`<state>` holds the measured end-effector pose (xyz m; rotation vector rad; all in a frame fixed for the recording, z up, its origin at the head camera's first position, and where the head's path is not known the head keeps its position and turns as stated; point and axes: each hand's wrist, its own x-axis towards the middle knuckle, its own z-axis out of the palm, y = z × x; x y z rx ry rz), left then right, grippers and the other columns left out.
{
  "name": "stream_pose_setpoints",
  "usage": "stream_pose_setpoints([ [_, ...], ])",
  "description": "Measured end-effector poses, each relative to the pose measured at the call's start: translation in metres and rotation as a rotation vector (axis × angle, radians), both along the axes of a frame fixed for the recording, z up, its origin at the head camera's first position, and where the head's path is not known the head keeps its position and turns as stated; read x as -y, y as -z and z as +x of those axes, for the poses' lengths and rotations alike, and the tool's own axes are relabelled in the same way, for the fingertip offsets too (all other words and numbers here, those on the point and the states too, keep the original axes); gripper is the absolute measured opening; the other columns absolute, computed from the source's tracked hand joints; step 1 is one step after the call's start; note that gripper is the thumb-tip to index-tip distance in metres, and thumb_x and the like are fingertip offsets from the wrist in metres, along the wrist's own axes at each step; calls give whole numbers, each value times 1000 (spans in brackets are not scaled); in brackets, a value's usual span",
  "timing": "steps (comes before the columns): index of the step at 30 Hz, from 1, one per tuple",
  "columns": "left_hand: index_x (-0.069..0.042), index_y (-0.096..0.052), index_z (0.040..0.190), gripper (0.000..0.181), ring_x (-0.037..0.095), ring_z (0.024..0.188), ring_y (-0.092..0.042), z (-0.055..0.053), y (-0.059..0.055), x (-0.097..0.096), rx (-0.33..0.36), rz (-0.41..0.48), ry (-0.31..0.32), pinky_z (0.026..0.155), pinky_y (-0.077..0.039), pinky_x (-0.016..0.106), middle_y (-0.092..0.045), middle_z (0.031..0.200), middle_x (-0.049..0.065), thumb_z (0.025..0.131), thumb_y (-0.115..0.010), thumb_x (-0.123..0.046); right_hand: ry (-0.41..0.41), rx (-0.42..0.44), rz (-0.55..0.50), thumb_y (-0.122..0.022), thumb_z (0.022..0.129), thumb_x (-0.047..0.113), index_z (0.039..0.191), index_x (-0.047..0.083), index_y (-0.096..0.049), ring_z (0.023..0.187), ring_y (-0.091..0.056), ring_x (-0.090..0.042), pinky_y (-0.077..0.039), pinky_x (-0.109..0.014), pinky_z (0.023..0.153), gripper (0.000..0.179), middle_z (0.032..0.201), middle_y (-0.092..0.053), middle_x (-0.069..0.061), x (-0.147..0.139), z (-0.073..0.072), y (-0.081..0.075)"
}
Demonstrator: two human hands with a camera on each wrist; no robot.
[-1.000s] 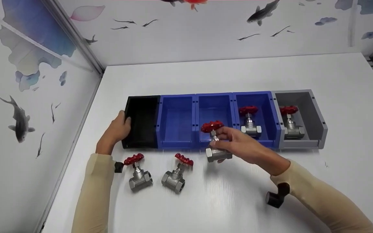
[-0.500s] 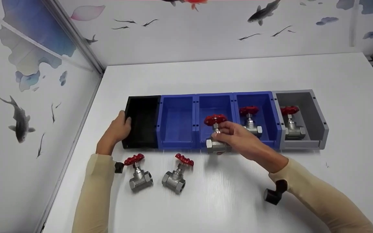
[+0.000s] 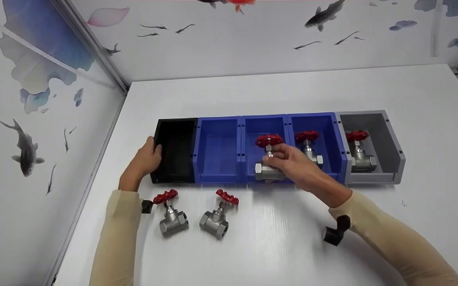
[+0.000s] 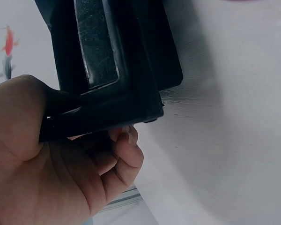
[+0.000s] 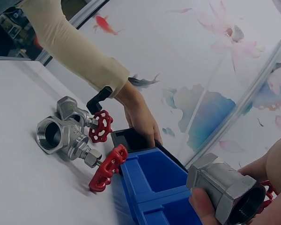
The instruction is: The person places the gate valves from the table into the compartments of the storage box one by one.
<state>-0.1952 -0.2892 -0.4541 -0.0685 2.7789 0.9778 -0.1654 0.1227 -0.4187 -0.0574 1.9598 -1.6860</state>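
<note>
Handwheel valve (image 3: 265, 171) pinched upright in right hand (image 3: 301, 167); left hand (image 3: 143, 161) grips black bin (image 3: 175, 174), curled round its side wall.

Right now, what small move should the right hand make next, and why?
Probably ease the held valve back and down into the middle blue bin. The right hand grips it with its red handwheel up, overlapping that bin's front edge in the head view. A second valve stands in the right-hand blue bin, a third valve in the gray bin.
</note>
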Motion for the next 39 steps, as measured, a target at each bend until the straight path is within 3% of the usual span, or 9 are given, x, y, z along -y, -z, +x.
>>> stream_pose_setpoints([
  [8,6,-37,124,29,35,98,-54,1,2,1,-30,-9,14,89,-44,51,-53,111,27,107,-30,-17,47,46,-91,-60,100,17,139,-1,-40,106,-61,-22,-53,-32,88,48,127,-59,-15,3,-6,4],
  [15,6,-37,123,29,35,97,-53,1,0,1,-33,4,17,87,-44,51,-52,110,26,107,-30,-17,52,32,-37,-61,100,22,142,2,-38,110,-57,-23,-49,-32,89,52,132,-56,-14,5,-12,4],
  [21,6,-37,126,30,35,99,-54,1,1,1,-27,-1,9,89,-44,52,-53,112,27,107,-30,-17,40,18,11,-62,99,29,143,5,-38,118,-54,-26,-44,-39,99,55,136,-54,-12,6,-16,5],
  [29,7,-37,124,30,35,95,-54,1,1,1,-36,-11,11,85,-44,51,-53,109,26,107,-30,-17,31,18,0,-59,101,24,142,3,-37,115,-53,-26,-43,-39,99,52,133,-54,-14,11,-21,8],
  [39,6,-36,129,34,36,102,-54,-1,1,2,-5,-7,8,92,-44,52,-53,115,27,107,-28,-19,60,34,-41,-56,101,17,143,-1,-33,115,-52,-25,-42,-37,101,50,131,-51,-15,18,-24,11],
])
